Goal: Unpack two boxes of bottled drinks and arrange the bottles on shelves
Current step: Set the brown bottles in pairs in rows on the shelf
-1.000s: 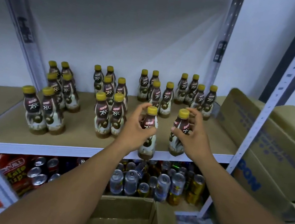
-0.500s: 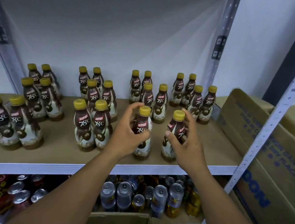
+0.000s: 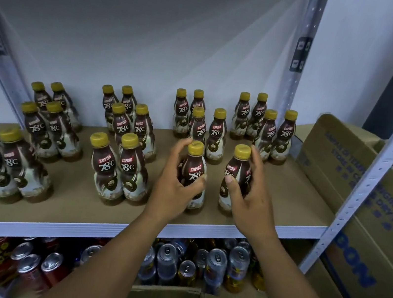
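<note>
Set further back on the shelf (image 3: pixel 300 192) than a second ago: left Kopiko bottle (image 3: pixel 193 170), gripped by my left hand (image 3: pixel 174 192); right Kopiko bottle (image 3: pixel 237 168), gripped by my right hand (image 3: pixel 252 205); both upright. Behind: paired rows (image 3: pixel 217 136) of like bottles.

We see brown bottles (image 3: pixel 106 167) swirled with cream, with red label bands and yellow caps (image 3: pixel 99 139), on a tan shelf (image 3: pixel 295 191) edged white. At right the brown box (image 3: pixel 357 175) carries blue print; below, we find silver-topped cans (image 3: pixel 216 264).
</note>
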`<state>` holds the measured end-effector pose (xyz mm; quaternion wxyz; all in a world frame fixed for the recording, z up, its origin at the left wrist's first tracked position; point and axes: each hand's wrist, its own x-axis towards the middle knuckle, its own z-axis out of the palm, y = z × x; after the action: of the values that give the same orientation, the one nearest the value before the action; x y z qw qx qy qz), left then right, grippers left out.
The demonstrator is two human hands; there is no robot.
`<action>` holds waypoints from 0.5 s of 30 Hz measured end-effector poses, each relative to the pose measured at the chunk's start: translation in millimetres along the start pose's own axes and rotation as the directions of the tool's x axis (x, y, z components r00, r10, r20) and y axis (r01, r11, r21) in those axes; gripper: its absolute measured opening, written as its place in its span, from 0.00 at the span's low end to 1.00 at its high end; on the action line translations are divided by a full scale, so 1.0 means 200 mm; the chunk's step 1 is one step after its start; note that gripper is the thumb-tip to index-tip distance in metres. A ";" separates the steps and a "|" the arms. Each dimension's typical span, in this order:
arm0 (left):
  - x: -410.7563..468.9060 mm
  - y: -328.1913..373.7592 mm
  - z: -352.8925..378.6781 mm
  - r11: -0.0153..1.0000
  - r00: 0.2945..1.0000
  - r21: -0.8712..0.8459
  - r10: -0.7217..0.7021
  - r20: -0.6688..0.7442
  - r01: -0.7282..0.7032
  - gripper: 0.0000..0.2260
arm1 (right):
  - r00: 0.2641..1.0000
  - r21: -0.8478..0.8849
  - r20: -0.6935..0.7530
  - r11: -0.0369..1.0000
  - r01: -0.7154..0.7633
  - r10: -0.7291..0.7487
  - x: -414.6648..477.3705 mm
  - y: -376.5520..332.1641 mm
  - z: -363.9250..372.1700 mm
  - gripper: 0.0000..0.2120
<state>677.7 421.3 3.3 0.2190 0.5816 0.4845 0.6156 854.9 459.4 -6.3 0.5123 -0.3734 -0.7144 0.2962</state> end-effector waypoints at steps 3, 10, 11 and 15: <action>0.00 -0.01 0.01 1.000 1.000 0.014 0.003 -0.016 -0.003 0.34 | 1.000 -0.013 0.029 1.000 0.011 -0.011 0.00 0.01 0.01 0.33; -0.07 -0.06 0.00 0.993 0.992 0.008 -0.121 -0.028 0.122 0.46 | 0.992 -0.017 -0.103 0.997 -0.070 0.068 -0.02 0.05 0.00 0.43; -0.08 -0.08 0.00 0.991 0.991 0.012 -0.130 -0.024 0.131 0.46 | 0.990 -0.034 -0.117 0.996 -0.080 0.076 -0.02 0.06 0.01 0.44; -0.10 -0.11 0.00 0.988 0.988 0.021 -0.156 0.004 0.156 0.45 | 0.989 -0.055 -0.122 0.994 -0.096 0.088 -0.02 0.12 0.05 0.45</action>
<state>675.6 415.0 -25.9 0.2620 0.5457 0.5342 0.5901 851.5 469.0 -29.6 0.5283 -0.4386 -0.6731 0.2747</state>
